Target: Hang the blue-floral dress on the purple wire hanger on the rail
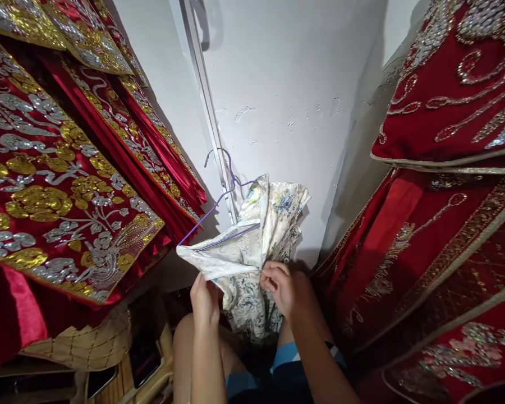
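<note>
A pale garment with a blue and yellow floral print (284, 210) hangs partly on a purple wire hanger (212, 209), its hook pointing up and left. The left end of the hanger sits inside the garment's light edge. My left hand (205, 297) is at the garment's lower left edge, its fingertips partly hidden behind the cloth. With thumb and fingers pinched together, my right hand (278, 283) grips the garment near its middle front. The lower part of the cloth drapes between my knees.
Red embroidered garments with gold and silver sequins (42, 202) hang on the left. More red beaded garments (458, 112) fill the right side. A white wall (286, 73) with a metal strip (204, 84) stands ahead. Phones (145, 359) lie at the lower left.
</note>
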Tool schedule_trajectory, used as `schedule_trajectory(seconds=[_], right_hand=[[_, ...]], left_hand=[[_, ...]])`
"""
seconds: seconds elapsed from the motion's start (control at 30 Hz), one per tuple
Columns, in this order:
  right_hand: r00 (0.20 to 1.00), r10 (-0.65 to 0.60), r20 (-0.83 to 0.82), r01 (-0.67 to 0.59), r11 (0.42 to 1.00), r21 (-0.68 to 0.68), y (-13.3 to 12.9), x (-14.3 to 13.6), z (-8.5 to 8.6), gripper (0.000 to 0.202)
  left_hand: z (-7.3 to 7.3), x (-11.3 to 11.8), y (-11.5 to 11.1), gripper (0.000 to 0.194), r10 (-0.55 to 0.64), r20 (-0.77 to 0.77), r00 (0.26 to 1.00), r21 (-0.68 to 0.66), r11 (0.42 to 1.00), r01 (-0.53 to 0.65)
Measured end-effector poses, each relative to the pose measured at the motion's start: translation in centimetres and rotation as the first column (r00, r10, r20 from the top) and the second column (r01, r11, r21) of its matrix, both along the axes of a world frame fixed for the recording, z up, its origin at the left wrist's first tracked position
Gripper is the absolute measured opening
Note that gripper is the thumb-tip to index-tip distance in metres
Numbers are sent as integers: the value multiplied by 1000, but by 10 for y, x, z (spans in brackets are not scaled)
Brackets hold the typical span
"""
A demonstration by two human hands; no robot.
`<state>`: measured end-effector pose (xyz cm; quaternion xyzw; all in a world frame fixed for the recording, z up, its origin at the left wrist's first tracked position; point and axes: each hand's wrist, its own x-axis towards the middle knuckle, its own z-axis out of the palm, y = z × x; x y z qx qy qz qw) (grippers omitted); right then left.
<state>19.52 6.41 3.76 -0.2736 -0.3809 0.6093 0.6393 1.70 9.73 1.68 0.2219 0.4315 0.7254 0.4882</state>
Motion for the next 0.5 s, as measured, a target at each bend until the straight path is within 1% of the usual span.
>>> schedule_trajectory(seconds=[0.03, 0.07, 0.1, 0.17, 0.2, 0.23, 0.27, 0.3, 0.37, 0.4, 0.43, 0.47, 0.5], right_hand=[[1000, -12, -2, 12, 1000, 9, 0, 7, -2, 21], [1000, -20, 1, 20, 1000, 17, -1, 14, -4, 21], [1000, -22, 3, 22, 1000, 22, -1, 20, -6, 22], [1000, -16, 20, 16, 1000, 20, -4, 30, -10, 22], [999, -14, 45, 13, 1000, 17, -4, 34, -12, 23], [996, -6, 90, 5, 1000, 15, -5, 37, -14, 24], [987, 14, 159, -16, 1000, 12, -6, 41, -15, 26], [970, 46, 240, -49, 999, 6, -6, 44, -16, 27], [909, 133, 396, -132, 991, -29, -4, 50, -18, 30], [870, 150, 469, -144, 988, -49, -3, 52, -18, 31], [836, 142, 530, -128, 990, -62, -2, 54, -17, 32], [810, 97, 578, -79, 995, -57, -1, 54, -17, 33], [789, 31, 614, -15, 999, -32, -1, 53, -16, 34]], left_hand=[[-2, 1, -4, 20, -4, -102, 995, -20, 1000, 2], [-3, 0, -7, 23, -22, -224, 974, -34, 999, 15], [-2, -3, -10, 25, -55, -355, 933, -53, 998, 39], [1, -11, -16, 25, -148, -585, 797, -122, 988, 95], [3, -14, -19, 23, -197, -652, 732, -155, 980, 125], [5, -16, -22, 23, -233, -683, 692, -172, 972, 157], [7, -16, -24, 24, -249, -683, 686, -163, 968, 189], [10, -14, -27, 26, -245, -655, 715, -126, 968, 217], [16, -7, -33, 29, -211, -525, 825, 12, 967, 255], [20, -2, -36, 30, -199, -438, 877, 88, 961, 262], [25, 4, -39, 31, -200, -352, 914, 155, 951, 267], [30, 10, -44, 32, -209, -286, 935, 210, 938, 274], [35, 16, -48, 31, -222, -258, 940, 251, 924, 287]])
